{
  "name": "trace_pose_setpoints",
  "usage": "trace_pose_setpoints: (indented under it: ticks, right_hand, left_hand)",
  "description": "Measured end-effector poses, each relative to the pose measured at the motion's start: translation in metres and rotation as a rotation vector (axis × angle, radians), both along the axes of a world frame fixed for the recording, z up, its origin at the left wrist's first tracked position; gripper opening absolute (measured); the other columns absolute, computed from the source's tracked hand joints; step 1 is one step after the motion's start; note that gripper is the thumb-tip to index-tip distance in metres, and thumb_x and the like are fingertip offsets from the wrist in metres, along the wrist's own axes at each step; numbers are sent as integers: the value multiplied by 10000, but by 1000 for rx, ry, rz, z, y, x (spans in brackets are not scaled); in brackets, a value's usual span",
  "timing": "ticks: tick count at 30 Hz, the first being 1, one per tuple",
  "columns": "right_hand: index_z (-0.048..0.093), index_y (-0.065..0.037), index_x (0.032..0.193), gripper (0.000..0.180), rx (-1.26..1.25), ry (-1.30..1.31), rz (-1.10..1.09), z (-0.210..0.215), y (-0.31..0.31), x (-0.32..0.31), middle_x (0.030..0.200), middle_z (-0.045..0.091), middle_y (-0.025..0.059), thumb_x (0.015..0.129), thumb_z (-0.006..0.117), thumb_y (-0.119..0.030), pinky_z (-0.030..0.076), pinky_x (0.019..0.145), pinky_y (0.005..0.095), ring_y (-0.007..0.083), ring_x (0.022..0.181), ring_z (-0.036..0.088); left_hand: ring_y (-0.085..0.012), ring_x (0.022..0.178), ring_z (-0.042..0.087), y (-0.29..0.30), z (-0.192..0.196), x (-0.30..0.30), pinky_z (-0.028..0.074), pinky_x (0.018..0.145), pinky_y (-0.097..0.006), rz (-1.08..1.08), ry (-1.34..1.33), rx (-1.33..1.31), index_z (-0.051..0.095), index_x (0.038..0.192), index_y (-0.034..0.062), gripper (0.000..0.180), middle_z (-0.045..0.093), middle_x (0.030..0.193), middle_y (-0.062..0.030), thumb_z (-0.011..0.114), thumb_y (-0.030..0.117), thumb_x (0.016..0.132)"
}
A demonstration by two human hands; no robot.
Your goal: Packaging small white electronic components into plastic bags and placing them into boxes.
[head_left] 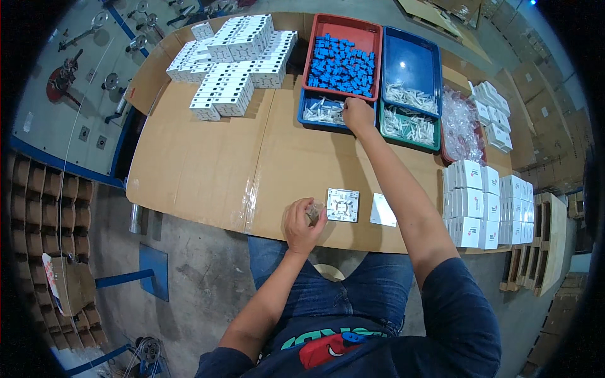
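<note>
My left hand (302,228) is curled round a small crumpled clear plastic bag (314,211) near the front edge of the cardboard-covered table. Just right of it lies a square white switch-like frame (342,205) with metal parts showing. A flat white cover plate (383,211) rests further right, beneath my outstretched forearm. At the far side, my right hand (358,115) is down at the right end of a blue tray (334,127) of small white packets (322,111). Its fingers look bent together, and whatever is between them is hidden.
A red tray (311,69) of blue parts overlaps the blue tray. Beside it are another blue tray (411,53) and a green tray (413,143) with white pieces. Clear bags (463,126) and stacked white boxes (467,201) stand right; more boxes (227,88) are piled far left.
</note>
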State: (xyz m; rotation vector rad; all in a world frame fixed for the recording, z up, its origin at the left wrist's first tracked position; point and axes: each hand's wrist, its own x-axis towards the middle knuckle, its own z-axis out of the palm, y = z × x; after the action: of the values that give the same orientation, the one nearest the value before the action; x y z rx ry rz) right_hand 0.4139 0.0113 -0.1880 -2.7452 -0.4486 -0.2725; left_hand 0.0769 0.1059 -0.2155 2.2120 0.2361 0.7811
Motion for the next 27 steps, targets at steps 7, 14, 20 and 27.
trace_pose_setpoints:
  ticks: [7, 14, 20, 27]
  right_hand:
    - [692, -67, 953, 178, -39, -29, 19, -3, -18, -4, 968, 718, 167, 833, 669, -196, 559, 797, 498, 381, 917, 701]
    - [671, -78, 976, 171, 314, 6, 98, 16, -39, -42, 955, 727, 134, 870, 662, -211, 538, 741, 465, 356, 887, 694]
    - [710, -9, 997, 145, 644, 275, 272, 28, -70, -135, 889, 737, 62, 929, 675, -133, 476, 671, 270, 114, 722, 607]
    - [694, -6, 983, 119, 705, 578, 306, 40, -71, -245, 820, 669, -13, 897, 731, -80, 434, 616, 219, 46, 675, 516]
  left_hand:
    - [-284, 894, 634, -3, 0, -1, 500, 807, -402, 5, 16, 30, 644, 1091, 52, 398, 663, 1006, -98, 822, 228, 781]
    - [-289, 888, 640, -1, -3, -3, 506, 791, -396, 10, 24, -32, 645, 1091, 53, 400, 667, 1011, -102, 820, 236, 782]
    - [-288, 900, 645, 2, 7, -3, 504, 797, -398, -8, 19, 13, 645, 1080, 55, 395, 670, 1016, -97, 821, 234, 775]
    - [-274, 922, 651, -1, 6, -3, 500, 797, -397, -66, -32, 50, 644, 1089, 63, 403, 669, 1030, -87, 820, 241, 773]
